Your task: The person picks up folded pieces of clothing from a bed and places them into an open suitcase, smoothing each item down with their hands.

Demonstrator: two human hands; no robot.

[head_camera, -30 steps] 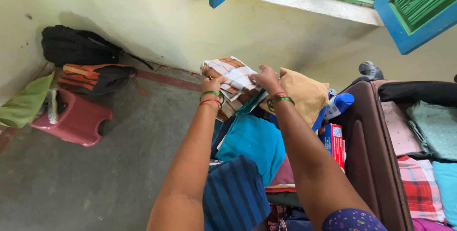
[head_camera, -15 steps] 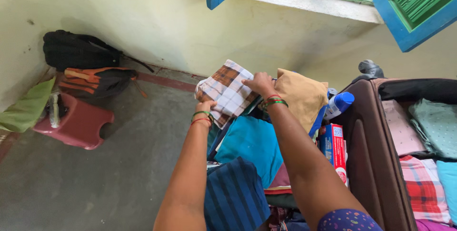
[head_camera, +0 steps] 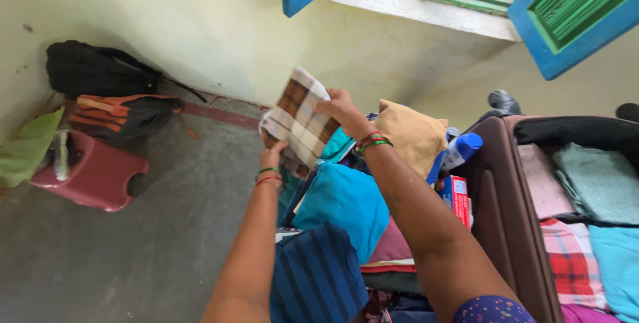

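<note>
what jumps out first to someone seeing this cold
Both hands lift a folded brown-and-white checked cloth at centre, the left hand below and the right hand above. Under it lies a pile of folded clothes, and an open suitcase sits at right.

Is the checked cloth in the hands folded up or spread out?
Folded. The checked cloth is a compact layered rectangle, lifted tilted above the clothes pile, with the left hand at its lower edge and the right hand at its upper edge.

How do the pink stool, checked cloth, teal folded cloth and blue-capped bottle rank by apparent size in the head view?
1. Teal folded cloth and pink stool: about alike, unranked.
2. Checked cloth, nearer the camera.
3. Blue-capped bottle.
</note>
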